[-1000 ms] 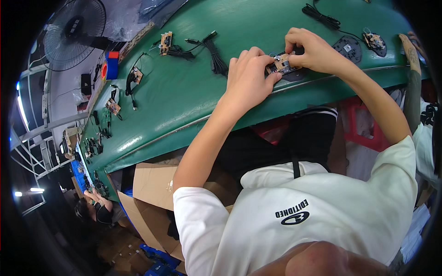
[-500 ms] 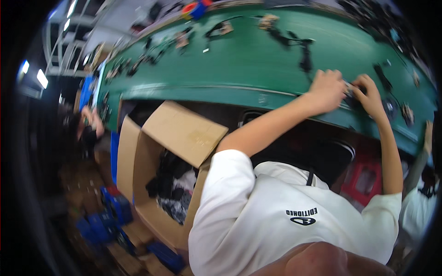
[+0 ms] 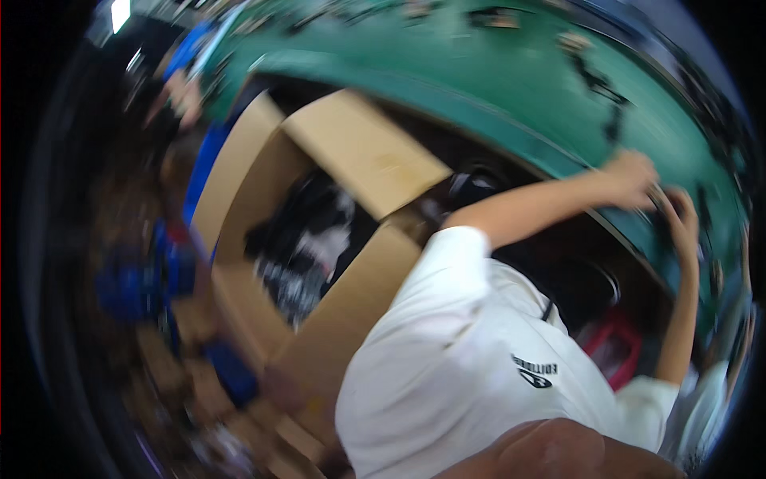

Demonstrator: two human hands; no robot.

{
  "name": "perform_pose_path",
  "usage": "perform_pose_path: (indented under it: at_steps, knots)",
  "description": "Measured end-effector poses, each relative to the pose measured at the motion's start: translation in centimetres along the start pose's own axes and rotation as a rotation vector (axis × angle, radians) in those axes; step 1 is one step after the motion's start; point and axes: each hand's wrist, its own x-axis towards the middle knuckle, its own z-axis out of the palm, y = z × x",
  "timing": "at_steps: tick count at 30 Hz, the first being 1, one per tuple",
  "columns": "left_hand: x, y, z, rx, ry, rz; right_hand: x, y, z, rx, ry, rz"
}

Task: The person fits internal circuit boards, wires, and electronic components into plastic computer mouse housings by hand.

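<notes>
My left hand point(image 3: 632, 180) and my right hand point(image 3: 681, 222) are close together over the near edge of the green worktable point(image 3: 519, 88). The fingers of both are bent inward in a pinch around something small and dark. Blur and the fingers hide its kind. Beyond my left hand, a black cable-like piece point(image 3: 594, 80) with a pale end lies on the tabletop.
An open cardboard box point(image 3: 351, 335) holding black and grey items point(image 3: 307, 247) stands left of me, below the table edge. Blue bins point(image 3: 148, 279) are at the far left. A red stool point(image 3: 614, 347) is under the table. Other people's arms show at the left and right edges.
The view has swung left and tilted, so the box looks larger and the table sits higher. My hands remain together at the table's edge, now further right and lower in the picture.
</notes>
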Motion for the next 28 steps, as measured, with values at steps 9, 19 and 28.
perform_pose_path:
  at_steps: [9,19,28]
  knots:
    - [2.7,1.7,0.7,-0.224,-0.035,-0.044,-3.1,0.5,-1.5,-0.368,0.319,-0.134]
    - [-2.8,4.1,-7.5,0.077,0.015,0.215,-3.3,1.1,-0.6,-0.621,0.293,-0.048]
    - [-34.2,3.0,-39.6,0.105,0.981,-0.83,-5.3,1.1,-0.7,-0.215,0.41,-0.205]
